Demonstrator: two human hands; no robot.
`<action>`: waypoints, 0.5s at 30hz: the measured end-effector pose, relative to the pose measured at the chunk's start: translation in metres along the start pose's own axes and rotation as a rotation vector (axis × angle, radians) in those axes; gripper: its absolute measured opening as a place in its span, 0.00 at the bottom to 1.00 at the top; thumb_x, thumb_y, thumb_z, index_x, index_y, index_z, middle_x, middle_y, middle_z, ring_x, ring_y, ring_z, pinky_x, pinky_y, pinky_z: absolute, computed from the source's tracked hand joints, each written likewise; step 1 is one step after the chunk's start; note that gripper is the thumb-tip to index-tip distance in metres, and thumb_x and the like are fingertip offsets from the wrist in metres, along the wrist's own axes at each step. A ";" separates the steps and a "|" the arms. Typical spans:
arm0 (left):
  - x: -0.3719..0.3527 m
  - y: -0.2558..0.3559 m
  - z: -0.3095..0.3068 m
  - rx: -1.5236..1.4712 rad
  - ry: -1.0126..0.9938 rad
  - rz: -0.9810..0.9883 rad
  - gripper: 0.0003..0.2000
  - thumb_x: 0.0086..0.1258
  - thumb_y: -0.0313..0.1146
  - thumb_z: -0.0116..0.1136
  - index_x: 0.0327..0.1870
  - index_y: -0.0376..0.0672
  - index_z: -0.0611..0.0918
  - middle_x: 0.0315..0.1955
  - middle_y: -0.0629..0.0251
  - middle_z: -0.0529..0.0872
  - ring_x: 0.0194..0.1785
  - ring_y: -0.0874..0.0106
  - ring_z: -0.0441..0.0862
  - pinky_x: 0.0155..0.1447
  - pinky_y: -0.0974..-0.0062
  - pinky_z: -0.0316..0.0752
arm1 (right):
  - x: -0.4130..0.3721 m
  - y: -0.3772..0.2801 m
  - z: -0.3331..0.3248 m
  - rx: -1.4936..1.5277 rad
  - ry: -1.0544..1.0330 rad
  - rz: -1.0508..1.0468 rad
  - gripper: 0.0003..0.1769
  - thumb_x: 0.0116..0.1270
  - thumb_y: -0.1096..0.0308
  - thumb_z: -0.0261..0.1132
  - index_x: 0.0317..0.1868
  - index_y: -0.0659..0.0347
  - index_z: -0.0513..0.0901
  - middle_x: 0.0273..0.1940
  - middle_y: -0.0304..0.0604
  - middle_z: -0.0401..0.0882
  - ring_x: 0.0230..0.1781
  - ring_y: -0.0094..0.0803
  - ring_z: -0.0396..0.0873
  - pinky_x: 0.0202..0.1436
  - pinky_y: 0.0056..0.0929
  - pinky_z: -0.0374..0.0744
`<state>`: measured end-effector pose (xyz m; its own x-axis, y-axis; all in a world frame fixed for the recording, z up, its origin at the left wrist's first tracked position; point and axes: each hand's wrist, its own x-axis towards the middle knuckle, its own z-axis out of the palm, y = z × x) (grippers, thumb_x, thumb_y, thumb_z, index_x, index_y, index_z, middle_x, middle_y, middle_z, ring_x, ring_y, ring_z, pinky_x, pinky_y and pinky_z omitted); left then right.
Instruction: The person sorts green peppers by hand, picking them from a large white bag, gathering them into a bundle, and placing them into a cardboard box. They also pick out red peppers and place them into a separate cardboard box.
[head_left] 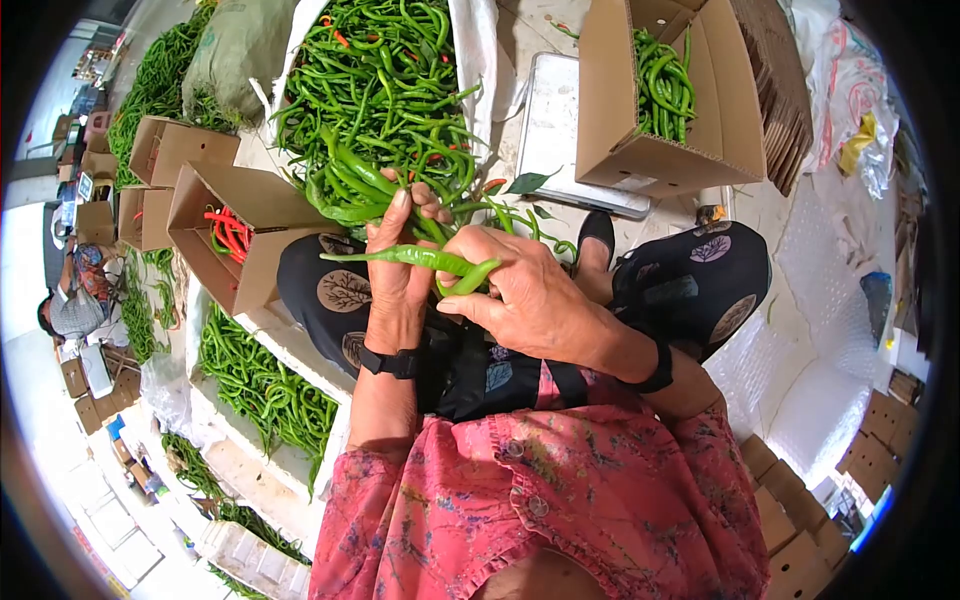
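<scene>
My left hand (402,255) is closed round a bunch of long green chili peppers (352,185), whose ends fan out past the thumb. Beside it, my right hand (525,290) pinches another green chili pepper (420,258) between thumb and fingers; a curved one bends by the fingertips. The hands almost meet above my lap, and part of each grip is hidden. Just beyond them lies a big heap of green chili peppers (370,90) in a white sack (478,60), with a few red ones mixed in.
At the right, an open cardboard box (610,120) holding green peppers sits on a white scale (545,110). A smaller carton (270,200) with red peppers (230,235) stands left of my knee. More green peppers (265,385) fill a white foam box. Another person (75,310) is at far left.
</scene>
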<state>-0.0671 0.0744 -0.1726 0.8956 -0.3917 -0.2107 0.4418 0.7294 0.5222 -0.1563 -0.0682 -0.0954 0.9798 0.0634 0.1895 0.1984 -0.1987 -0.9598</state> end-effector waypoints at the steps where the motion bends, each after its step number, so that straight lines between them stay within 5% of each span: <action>1: 0.000 0.002 -0.001 -0.021 -0.013 -0.001 0.14 0.71 0.26 0.56 0.55 0.49 0.74 0.35 0.65 0.78 0.38 0.73 0.74 0.45 0.71 0.74 | -0.001 0.002 0.001 0.001 0.002 0.004 0.15 0.58 0.72 0.70 0.42 0.63 0.74 0.34 0.43 0.77 0.33 0.40 0.77 0.40 0.35 0.74; 4: 0.006 0.006 -0.008 -0.042 -0.041 -0.002 0.13 0.72 0.28 0.56 0.55 0.51 0.75 0.36 0.66 0.77 0.38 0.74 0.73 0.48 0.71 0.72 | -0.005 0.004 -0.003 -0.028 -0.050 -0.071 0.15 0.58 0.73 0.70 0.43 0.63 0.74 0.35 0.42 0.77 0.36 0.36 0.78 0.41 0.34 0.75; 6: 0.009 0.012 -0.009 -0.120 -0.058 0.015 0.13 0.73 0.29 0.56 0.55 0.51 0.75 0.36 0.67 0.75 0.39 0.74 0.73 0.48 0.71 0.72 | -0.006 -0.007 -0.017 0.266 -0.365 0.213 0.14 0.57 0.74 0.69 0.41 0.63 0.73 0.37 0.48 0.77 0.39 0.45 0.79 0.44 0.39 0.76; 8: 0.009 0.019 -0.007 -0.146 -0.064 0.027 0.12 0.74 0.30 0.55 0.55 0.52 0.75 0.36 0.68 0.74 0.39 0.75 0.72 0.48 0.72 0.71 | -0.013 -0.004 -0.038 0.570 -0.504 0.261 0.11 0.63 0.71 0.68 0.42 0.64 0.75 0.37 0.38 0.77 0.40 0.26 0.77 0.45 0.29 0.75; 9: 0.008 0.021 -0.007 -0.189 -0.070 0.018 0.12 0.74 0.30 0.55 0.55 0.52 0.75 0.36 0.68 0.74 0.39 0.75 0.72 0.48 0.72 0.71 | -0.012 -0.012 -0.057 0.578 -0.483 0.316 0.12 0.64 0.68 0.68 0.42 0.64 0.75 0.36 0.38 0.77 0.39 0.25 0.77 0.45 0.27 0.75; 10: 0.006 0.022 -0.006 -0.234 -0.075 0.008 0.12 0.74 0.30 0.55 0.55 0.52 0.75 0.36 0.68 0.74 0.39 0.75 0.72 0.48 0.72 0.71 | -0.021 0.000 -0.056 0.939 -0.286 0.364 0.14 0.63 0.65 0.69 0.42 0.63 0.76 0.34 0.39 0.77 0.36 0.25 0.78 0.43 0.26 0.76; 12: 0.002 0.023 -0.002 -0.256 -0.073 0.008 0.11 0.74 0.30 0.54 0.55 0.52 0.76 0.36 0.68 0.73 0.39 0.75 0.71 0.48 0.72 0.70 | -0.032 0.012 -0.087 0.856 0.015 0.615 0.13 0.63 0.63 0.67 0.39 0.62 0.74 0.27 0.37 0.75 0.26 0.24 0.73 0.31 0.21 0.72; 13: 0.002 0.023 -0.002 -0.293 -0.091 -0.031 0.11 0.74 0.30 0.54 0.55 0.52 0.76 0.36 0.68 0.73 0.39 0.75 0.71 0.48 0.72 0.70 | -0.032 0.019 -0.084 0.904 0.196 0.457 0.12 0.63 0.63 0.67 0.37 0.60 0.73 0.25 0.34 0.73 0.23 0.20 0.70 0.26 0.17 0.66; 15: 0.001 0.023 0.000 -0.354 -0.123 -0.096 0.10 0.74 0.28 0.53 0.53 0.50 0.77 0.36 0.68 0.74 0.39 0.75 0.71 0.49 0.72 0.71 | -0.028 0.027 -0.083 0.771 0.264 0.518 0.12 0.63 0.64 0.67 0.37 0.60 0.74 0.25 0.34 0.73 0.23 0.19 0.69 0.26 0.16 0.66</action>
<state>-0.0565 0.0905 -0.1605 0.8460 -0.5163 -0.1330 0.5329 0.8262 0.1825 -0.1767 -0.1563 -0.1097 0.9338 -0.0922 -0.3458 -0.2375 0.5630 -0.7916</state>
